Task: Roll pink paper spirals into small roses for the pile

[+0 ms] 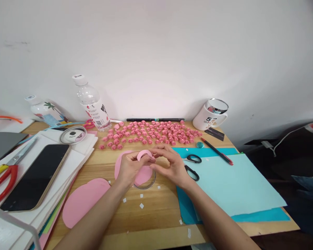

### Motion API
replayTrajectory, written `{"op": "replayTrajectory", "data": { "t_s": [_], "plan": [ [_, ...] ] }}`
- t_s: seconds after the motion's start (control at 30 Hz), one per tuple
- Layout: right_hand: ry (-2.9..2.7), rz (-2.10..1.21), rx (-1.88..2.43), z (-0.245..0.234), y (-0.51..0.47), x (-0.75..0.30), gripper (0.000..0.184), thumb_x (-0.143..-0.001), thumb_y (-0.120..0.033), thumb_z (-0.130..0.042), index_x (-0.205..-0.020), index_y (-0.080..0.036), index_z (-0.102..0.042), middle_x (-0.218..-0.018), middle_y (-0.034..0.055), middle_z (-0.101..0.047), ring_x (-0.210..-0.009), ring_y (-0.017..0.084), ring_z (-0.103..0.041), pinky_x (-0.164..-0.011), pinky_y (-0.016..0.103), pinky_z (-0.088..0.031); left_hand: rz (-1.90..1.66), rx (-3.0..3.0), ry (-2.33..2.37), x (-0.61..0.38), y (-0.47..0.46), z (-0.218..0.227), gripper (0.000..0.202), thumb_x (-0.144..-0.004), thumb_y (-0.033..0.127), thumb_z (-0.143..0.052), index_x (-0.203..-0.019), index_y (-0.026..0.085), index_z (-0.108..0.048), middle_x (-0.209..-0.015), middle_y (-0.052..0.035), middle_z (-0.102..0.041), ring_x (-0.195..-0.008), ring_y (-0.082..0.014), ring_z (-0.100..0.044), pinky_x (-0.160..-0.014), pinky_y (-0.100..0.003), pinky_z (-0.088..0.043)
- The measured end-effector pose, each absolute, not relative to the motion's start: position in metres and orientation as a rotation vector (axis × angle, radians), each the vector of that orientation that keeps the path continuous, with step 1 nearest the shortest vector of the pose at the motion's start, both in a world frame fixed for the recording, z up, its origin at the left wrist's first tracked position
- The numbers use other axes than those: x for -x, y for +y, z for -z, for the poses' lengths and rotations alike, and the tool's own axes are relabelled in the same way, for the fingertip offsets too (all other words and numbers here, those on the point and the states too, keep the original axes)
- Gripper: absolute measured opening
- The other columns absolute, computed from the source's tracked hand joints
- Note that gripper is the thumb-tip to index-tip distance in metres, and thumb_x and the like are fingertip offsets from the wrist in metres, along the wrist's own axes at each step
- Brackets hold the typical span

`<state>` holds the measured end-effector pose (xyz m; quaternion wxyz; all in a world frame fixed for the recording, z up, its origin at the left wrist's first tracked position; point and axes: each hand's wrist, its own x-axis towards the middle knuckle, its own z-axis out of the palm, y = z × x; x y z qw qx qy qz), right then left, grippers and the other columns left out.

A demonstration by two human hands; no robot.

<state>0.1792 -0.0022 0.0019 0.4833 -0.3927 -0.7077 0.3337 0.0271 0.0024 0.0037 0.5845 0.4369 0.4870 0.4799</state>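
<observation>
My left hand (131,166) pinches a curled pink paper strip (143,153) above the middle of the desk. Close on its right, my right hand (170,163) has thumb and fingers curved round the strip's inner end, pinching it. The fingertips partly hide that end. Beneath both hands lie pink paper circles (144,176) and a clear ring of tape (149,185). More pink paper circles (85,199) rest under my left forearm. Beyond my hands spread several rolled pink paper roses (156,132). Black-handled scissors (193,170) lie beside my right hand.
Blue paper sheets (237,184) cover the right side, with a pen (219,152) behind. A mug (210,116) and a water bottle (94,104) stand by the wall. On the left, a phone (39,175) and red-and-yellow scissors (11,170) rest on stacked paper. White paper bits (141,206) are scattered in front.
</observation>
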Motion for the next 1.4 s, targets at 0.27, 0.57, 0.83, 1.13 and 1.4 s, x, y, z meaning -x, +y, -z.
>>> {"op": "replayTrajectory", "data": {
  "t_s": [0.27,0.57,0.83,1.13,1.4],
  "plan": [
    [-1.548,-0.741,1.040,0.005,-0.001,-0.177,0.022,-0.082,-0.022,-0.056,-0.101,-0.029,-0.065,-0.087,0.0039,-0.063,-0.077,0.017,-0.057,-0.065,0.031,-0.049,-1.143,-1.042,1.120,-0.030,0.001,-0.008,0.019,-0.057,0.026,-0.075,-0.074,0.016,-0.074,-0.073,-0.0057,-0.073,-0.071,-0.0218,-0.067,-0.070,-0.031,-0.054],
    [-1.575,-0.835,0.982,0.001,-0.003,-0.178,0.012,-0.083,-0.025,-0.056,-0.088,-0.025,-0.066,-0.082,0.0039,-0.062,-0.075,0.017,-0.058,-0.064,0.030,-0.049,-1.172,-1.195,1.242,-0.032,-0.002,-0.013,0.022,-0.059,0.024,-0.073,-0.079,0.016,-0.068,-0.068,-0.0008,-0.069,-0.066,-0.0164,-0.064,-0.060,-0.024,-0.051],
    [-1.666,-0.746,0.985,0.002,-0.002,-0.179,0.014,-0.083,-0.025,-0.055,-0.092,-0.026,-0.066,-0.084,0.0041,-0.065,-0.077,0.018,-0.059,-0.063,0.030,-0.049,-1.180,-1.273,1.196,-0.031,0.000,-0.011,0.014,-0.059,0.022,-0.072,-0.072,0.017,-0.068,-0.073,-0.0028,-0.070,-0.069,-0.0161,-0.064,-0.065,-0.024,-0.050],
    [-1.458,-0.877,1.046,0.006,-0.005,-0.175,0.012,-0.082,-0.027,-0.055,-0.093,-0.025,-0.062,-0.093,0.0043,-0.062,-0.077,0.016,-0.059,-0.064,0.029,-0.052,-1.227,-1.056,1.164,-0.029,0.000,-0.007,0.014,-0.062,0.026,-0.073,-0.070,0.015,-0.068,-0.072,-0.0044,-0.071,-0.068,-0.0160,-0.065,-0.068,-0.026,-0.051],
    [-1.310,-1.196,1.071,0.009,-0.008,-0.165,0.027,-0.067,-0.032,-0.071,-0.081,-0.022,-0.050,-0.086,0.0030,-0.061,-0.077,0.016,-0.061,-0.062,0.028,-0.053,-1.255,-0.798,1.131,-0.030,0.000,-0.005,0.017,-0.061,0.029,-0.075,-0.070,0.015,-0.069,-0.071,-0.0041,-0.071,-0.068,-0.0152,-0.065,-0.069,-0.026,-0.051]
  ]
}}
